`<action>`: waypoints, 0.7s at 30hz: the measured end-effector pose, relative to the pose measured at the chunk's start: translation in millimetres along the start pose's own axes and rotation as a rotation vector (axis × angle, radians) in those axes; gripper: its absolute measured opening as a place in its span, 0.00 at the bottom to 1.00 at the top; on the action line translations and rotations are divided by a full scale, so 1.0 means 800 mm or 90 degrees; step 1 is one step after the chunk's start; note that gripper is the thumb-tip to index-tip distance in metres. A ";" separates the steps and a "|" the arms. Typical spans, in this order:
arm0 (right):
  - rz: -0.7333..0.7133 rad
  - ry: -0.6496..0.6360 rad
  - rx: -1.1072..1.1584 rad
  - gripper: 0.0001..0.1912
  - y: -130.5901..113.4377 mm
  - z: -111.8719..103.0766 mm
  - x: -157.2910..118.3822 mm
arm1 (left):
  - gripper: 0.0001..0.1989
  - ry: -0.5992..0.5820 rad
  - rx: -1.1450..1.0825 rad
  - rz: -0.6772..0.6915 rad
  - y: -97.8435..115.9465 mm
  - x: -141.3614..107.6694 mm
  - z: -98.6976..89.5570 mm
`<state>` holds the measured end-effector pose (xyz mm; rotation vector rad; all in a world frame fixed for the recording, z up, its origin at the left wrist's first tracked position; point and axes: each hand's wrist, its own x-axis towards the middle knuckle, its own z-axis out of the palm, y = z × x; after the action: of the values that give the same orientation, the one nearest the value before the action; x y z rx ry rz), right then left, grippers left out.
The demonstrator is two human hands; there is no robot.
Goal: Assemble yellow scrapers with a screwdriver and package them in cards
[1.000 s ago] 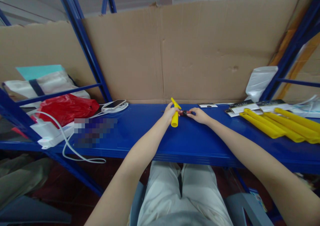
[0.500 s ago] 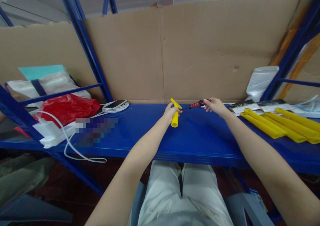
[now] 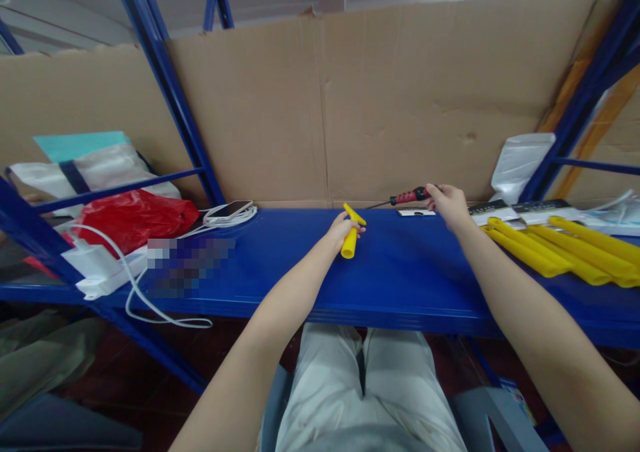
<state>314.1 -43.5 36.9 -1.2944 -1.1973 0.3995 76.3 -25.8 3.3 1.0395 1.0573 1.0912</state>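
My left hand [image 3: 341, 231] is closed around a yellow T-shaped plastic handle [image 3: 349, 242], its round open end pointing down toward me and its crosspiece rising above my fingers. In my right hand [image 3: 446, 203] is a screwdriver [image 3: 409, 196] with a red and black grip. I hold it by the back end of the grip, and its thin dark shaft points left. The tip is apart from the yellow handle, a little above and to the right of it. Beneath the screwdriver, a small white and black item [image 3: 417, 213] lies on the blue table [image 3: 390, 272].
Several yellow tubular pieces [image 3: 575, 249] lie at right beside black-and-white packets [image 3: 543, 210]. A phone [image 3: 229, 211] rests on coiled white cable at left, near a red plastic bag [image 3: 137, 220] and a power strip [image 3: 113, 273]. Cardboard [image 3: 400, 105] stands along the back.
My right hand has moved right and slightly up, drawing the screwdriver away from the yellow handle. The small white and black item now shows below it. My left hand has dipped slightly with the handle.
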 end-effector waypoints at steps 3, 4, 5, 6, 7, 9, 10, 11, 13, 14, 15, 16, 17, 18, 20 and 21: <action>-0.011 -0.026 0.050 0.16 0.001 0.002 0.001 | 0.42 -0.022 -0.012 -0.013 0.000 -0.001 0.000; -0.017 -0.033 0.058 0.17 0.002 0.002 0.002 | 0.42 -0.029 -0.015 -0.017 -0.001 -0.001 0.000; -0.023 -0.040 0.063 0.18 0.002 0.002 0.002 | 0.42 -0.035 -0.016 -0.021 -0.001 -0.001 0.000; -0.029 -0.045 0.067 0.19 0.003 0.003 0.002 | 0.42 -0.039 -0.017 -0.025 -0.001 -0.001 0.000; -0.033 -0.050 0.069 0.19 0.003 0.003 0.001 | 0.42 -0.042 -0.017 -0.028 -0.001 -0.001 0.000; -0.036 -0.055 0.071 0.20 0.003 0.003 0.001 | 0.41 -0.048 -0.014 -0.033 -0.001 -0.001 -0.001; -0.036 -0.056 0.072 0.20 0.002 0.003 0.000 | 0.41 -0.053 -0.013 -0.033 0.000 -0.001 -0.001; -0.035 -0.055 0.073 0.20 0.002 0.003 0.000 | 0.40 -0.058 -0.011 -0.034 0.000 -0.002 -0.001; -0.031 -0.053 0.075 0.20 0.000 0.004 -0.002 | 0.39 -0.063 -0.009 -0.035 0.001 -0.003 -0.001; -0.029 -0.053 0.077 0.20 -0.001 0.004 -0.003 | 0.38 -0.063 -0.008 -0.036 0.002 -0.004 -0.001; -0.028 -0.052 0.078 0.20 -0.002 0.004 -0.003 | 0.38 -0.063 -0.007 -0.037 0.002 -0.005 -0.001; -0.026 -0.052 0.080 0.20 -0.003 0.004 -0.004 | 0.37 -0.063 -0.007 -0.037 0.002 -0.006 0.000; -0.025 -0.050 0.082 0.20 -0.004 0.005 -0.005 | 0.37 -0.063 -0.009 -0.035 0.003 -0.007 0.000; -0.023 -0.047 0.084 0.20 -0.005 0.005 -0.005 | 0.37 -0.062 -0.012 -0.032 0.002 -0.007 0.001; -0.021 -0.045 0.088 0.19 -0.006 0.005 -0.006 | 0.38 -0.063 -0.021 -0.028 0.002 -0.008 0.001; -0.023 -0.046 0.089 0.18 -0.005 0.005 -0.006 | 0.38 -0.063 -0.025 -0.028 0.002 -0.009 0.001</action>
<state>307.0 -46.7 37.7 -1.1455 -1.2288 0.4981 75.9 -32.6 5.7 1.0246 0.9713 1.0113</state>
